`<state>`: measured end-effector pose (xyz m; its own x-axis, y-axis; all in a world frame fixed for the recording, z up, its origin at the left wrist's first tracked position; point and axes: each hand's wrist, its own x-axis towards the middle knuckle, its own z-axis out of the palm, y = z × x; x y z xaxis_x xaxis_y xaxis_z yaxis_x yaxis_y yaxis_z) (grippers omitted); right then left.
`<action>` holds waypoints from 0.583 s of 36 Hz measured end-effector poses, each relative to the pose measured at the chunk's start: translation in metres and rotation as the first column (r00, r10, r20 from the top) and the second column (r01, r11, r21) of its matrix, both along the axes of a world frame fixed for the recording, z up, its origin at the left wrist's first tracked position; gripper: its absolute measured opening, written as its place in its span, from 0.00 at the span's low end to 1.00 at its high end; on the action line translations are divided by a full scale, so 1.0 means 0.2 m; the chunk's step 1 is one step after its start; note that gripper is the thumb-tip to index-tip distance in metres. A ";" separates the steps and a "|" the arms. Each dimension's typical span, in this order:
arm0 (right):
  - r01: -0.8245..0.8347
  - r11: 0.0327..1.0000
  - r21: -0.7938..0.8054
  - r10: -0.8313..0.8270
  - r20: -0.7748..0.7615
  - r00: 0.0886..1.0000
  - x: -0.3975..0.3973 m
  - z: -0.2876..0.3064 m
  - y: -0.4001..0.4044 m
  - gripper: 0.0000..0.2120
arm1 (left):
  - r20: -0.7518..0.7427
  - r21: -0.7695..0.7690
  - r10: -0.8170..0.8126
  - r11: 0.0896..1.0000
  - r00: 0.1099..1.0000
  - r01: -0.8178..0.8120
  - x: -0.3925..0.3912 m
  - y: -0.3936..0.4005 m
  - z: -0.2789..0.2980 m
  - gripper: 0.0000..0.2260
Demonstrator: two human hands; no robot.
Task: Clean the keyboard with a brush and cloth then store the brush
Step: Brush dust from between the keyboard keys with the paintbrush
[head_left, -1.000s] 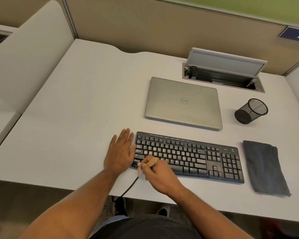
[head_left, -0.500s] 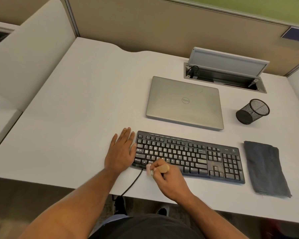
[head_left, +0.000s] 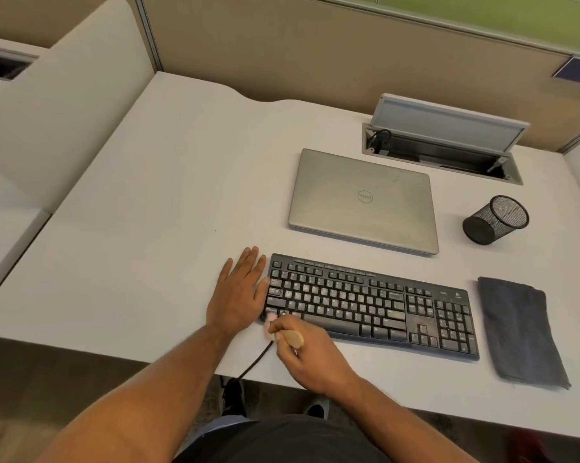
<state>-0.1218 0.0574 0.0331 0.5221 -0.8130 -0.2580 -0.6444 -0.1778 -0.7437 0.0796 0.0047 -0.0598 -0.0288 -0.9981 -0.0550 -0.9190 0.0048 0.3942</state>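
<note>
A black keyboard [head_left: 372,304] lies near the front edge of the white desk [head_left: 141,262]. My right hand [head_left: 310,357] grips a small brush [head_left: 290,335] with a pale wooden handle; its light bristles touch the keyboard's front left corner. Flat on the desk lies my left hand [head_left: 238,292], fingers straight, its thumb side against the keyboard's left end. A folded dark grey cloth [head_left: 520,330] lies to the right of the keyboard. A black mesh pen cup [head_left: 495,219] stands tilted behind the cloth.
A shut silver laptop [head_left: 363,200] lies behind the keyboard. Behind it is an open cable hatch [head_left: 445,152] in the desk. The keyboard's black cable [head_left: 253,362] drops over the front edge. Partition walls enclose the desk at the back and sides.
The brush has swept right along the keyboard's front row and back to its front left corner. My left hand has stayed in place.
</note>
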 end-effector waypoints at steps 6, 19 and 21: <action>0.097 0.994 -0.055 -0.094 0.053 0.994 0.01 0.00 0.00 0.10 | -0.057 0.006 0.005 1.000 0.998 -0.005 0.01 0.00 0.00 0.31; 0.099 0.994 -0.035 -0.098 0.035 0.995 0.10 0.05 -0.07 0.07 | -0.122 0.013 -0.031 0.999 0.992 0.033 0.04 -0.02 -0.01 0.31; 0.053 0.999 -0.001 -0.053 -0.018 0.998 0.11 0.06 -0.09 0.07 | -0.126 0.017 -0.029 0.999 0.992 0.031 0.04 -0.02 -0.01 0.31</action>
<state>-0.0993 0.0389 0.0449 0.4733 -0.8397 -0.2662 -0.6661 -0.1435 -0.7319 0.0875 0.0010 -0.0620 -0.0664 -0.9954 -0.0683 -0.8619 0.0228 0.5065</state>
